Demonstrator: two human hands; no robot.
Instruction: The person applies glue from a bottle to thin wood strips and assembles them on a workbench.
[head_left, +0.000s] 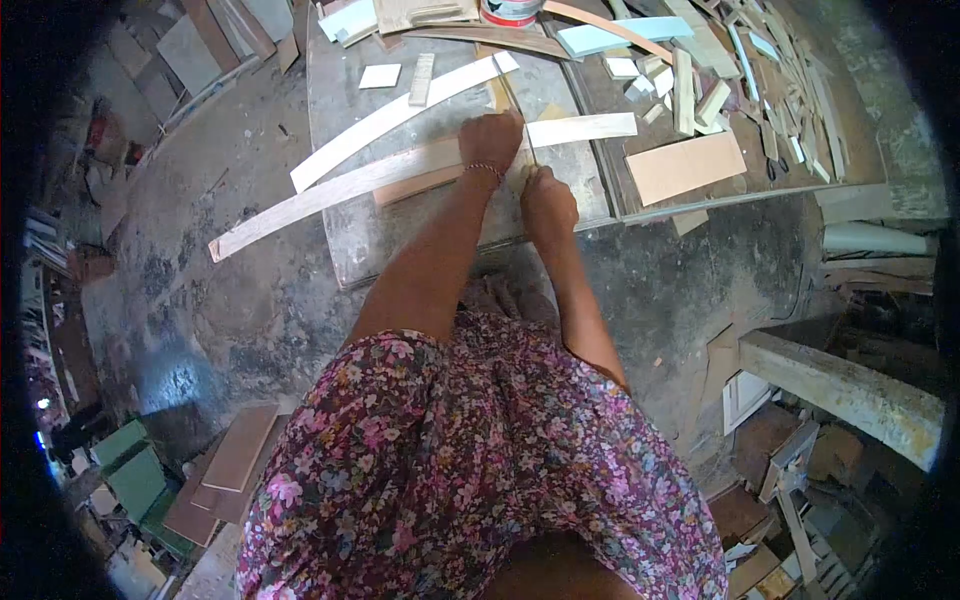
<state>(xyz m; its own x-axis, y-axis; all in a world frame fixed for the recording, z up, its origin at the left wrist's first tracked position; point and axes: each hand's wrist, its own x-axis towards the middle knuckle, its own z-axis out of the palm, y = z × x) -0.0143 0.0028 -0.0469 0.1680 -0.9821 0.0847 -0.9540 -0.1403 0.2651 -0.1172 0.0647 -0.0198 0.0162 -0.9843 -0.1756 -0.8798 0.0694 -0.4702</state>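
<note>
A long, curved pale wooden strip [330, 190] lies across a dusty work table [400, 245], reaching past the table's left edge. My left hand [490, 140] presses down on this strip near its right part, fingers curled over it. Close to the table's front edge, my right hand [545, 198] is closed on the handle of a thin, saw-like blade [518, 115]. The blade runs away from me across the strips, just right of my left hand. A second white strip [400, 110] and a shorter pale strip [585, 128] lie right behind.
A board [700, 195] to the right carries many wood offcuts, including a tan rectangle [685, 165] and light-blue pieces [610, 38]. A paint can [510, 10] stands at the back. Around the table, the dusty floor holds stacked boards [225, 470] and a beam [850, 385].
</note>
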